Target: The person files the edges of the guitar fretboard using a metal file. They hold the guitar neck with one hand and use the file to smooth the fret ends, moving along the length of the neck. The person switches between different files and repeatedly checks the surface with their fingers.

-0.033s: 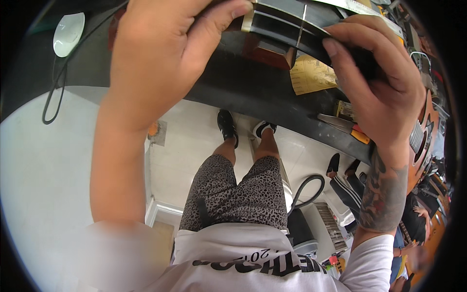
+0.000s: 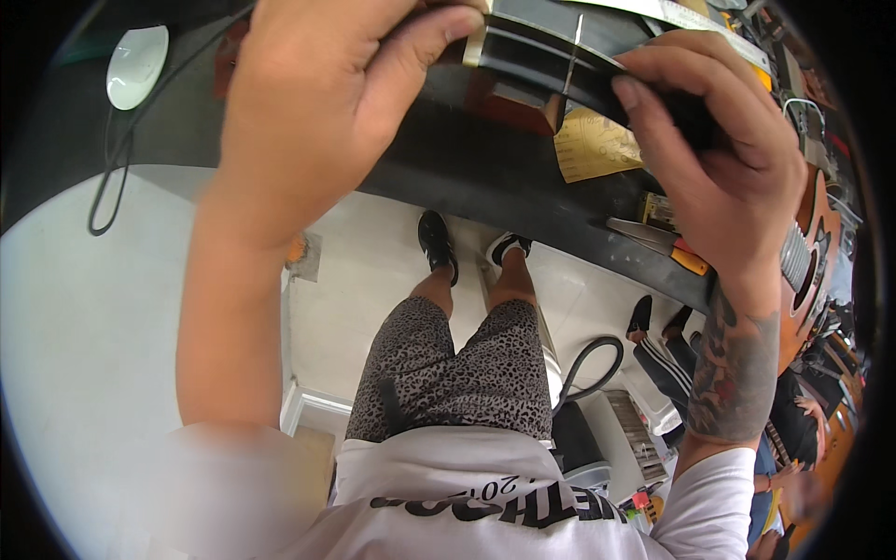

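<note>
A black guitar neck with a pale nut at one end and a thin metal fret across it lies at the top of the view. My left hand is closed at the nut end, its thumb bent against the neck beside the nut; the other fingers are partly cut off by the frame. My right hand grips the neck further right, thumb and forefinger pinched at its near edge. Its remaining fingers curl behind, partly in shadow. A brown wooden block sits under the neck.
On the dark bench lie a yellowish paper and an orange-handled tool. A brown acoustic guitar stands at the right. A white oval dish and a dark looped cable are at far left. Other people are at lower right.
My left hand appears slightly further right and my right hand slightly further left. Both keep their hold on the neck; the view itself has shifted a little.
</note>
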A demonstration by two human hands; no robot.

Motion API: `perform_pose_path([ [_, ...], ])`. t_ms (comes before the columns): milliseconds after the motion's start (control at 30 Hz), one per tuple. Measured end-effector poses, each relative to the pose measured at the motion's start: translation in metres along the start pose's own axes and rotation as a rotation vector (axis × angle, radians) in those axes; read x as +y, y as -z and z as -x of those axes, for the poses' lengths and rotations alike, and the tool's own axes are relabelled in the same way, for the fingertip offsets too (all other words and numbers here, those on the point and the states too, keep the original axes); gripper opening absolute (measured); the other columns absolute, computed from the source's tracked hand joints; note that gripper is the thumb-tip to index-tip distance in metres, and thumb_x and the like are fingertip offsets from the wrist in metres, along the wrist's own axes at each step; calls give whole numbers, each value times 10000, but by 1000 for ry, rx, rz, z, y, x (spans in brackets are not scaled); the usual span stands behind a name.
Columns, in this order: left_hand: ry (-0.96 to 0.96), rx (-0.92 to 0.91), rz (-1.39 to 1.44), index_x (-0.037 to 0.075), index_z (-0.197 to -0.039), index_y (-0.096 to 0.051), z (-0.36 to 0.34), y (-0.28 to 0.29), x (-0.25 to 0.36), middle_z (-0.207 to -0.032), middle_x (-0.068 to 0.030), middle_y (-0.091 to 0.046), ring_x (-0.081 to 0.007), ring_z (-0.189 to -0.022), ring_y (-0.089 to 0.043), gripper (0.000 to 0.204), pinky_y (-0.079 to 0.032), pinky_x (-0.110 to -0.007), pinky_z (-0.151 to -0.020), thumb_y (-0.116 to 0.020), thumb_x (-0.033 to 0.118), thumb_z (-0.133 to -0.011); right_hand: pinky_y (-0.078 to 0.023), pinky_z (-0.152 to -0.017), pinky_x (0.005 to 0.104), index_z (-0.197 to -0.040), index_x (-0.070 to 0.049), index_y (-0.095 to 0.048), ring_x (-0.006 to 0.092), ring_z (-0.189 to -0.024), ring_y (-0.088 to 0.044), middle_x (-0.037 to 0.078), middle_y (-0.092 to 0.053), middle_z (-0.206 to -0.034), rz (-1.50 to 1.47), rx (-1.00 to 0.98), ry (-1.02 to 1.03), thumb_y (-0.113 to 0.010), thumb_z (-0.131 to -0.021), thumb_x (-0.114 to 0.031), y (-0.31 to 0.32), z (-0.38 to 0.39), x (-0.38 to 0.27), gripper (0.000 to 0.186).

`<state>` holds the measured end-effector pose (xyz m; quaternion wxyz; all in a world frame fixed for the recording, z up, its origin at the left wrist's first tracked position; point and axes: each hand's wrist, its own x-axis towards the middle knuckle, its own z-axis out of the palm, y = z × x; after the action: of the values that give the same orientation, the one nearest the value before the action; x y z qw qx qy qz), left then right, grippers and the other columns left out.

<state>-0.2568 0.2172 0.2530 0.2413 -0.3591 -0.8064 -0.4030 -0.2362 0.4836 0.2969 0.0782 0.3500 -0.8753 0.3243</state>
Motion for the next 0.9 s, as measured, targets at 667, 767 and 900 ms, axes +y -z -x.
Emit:
perform_pose_path([
  [667, 720, -207, -165, 42, -1222, -661, 115, 180, 180, -1222, -145, -627, -315, -1146, -594, 307, -463, -394, -1007, -716, 101, -926, -491, -837, 439, -1096, -80, -715, 330, -993, -612, 103, -662, -1109, 473, 256, -505, -741, -873, -159, -2, 135, -74, 238],
  [767, 847, -367, -158, 27, -1222, -658, 186, 188, 177, -1210, -172, -633, -328, -1108, -600, 323, -475, -409, -980, -714, 166, -937, -482, -816, 451, -968, -77, -708, 329, -913, -630, 115, -679, -985, 363, 225, -563, -719, -916, -215, 3, 166, -115, 147],
  [900, 1364, -796, -182, 19, -1340, -598, 319, 183, 208, -1263, -251, -632, -404, -1194, -601, 499, -471, -463, -1024, -710, 301, -943, -489, -651, 553, -770, 7, -667, 462, -727, -657, 227, -680, -746, 198, 77, -1080, -644, -971, -257, 1, 285, -163, 332],
])
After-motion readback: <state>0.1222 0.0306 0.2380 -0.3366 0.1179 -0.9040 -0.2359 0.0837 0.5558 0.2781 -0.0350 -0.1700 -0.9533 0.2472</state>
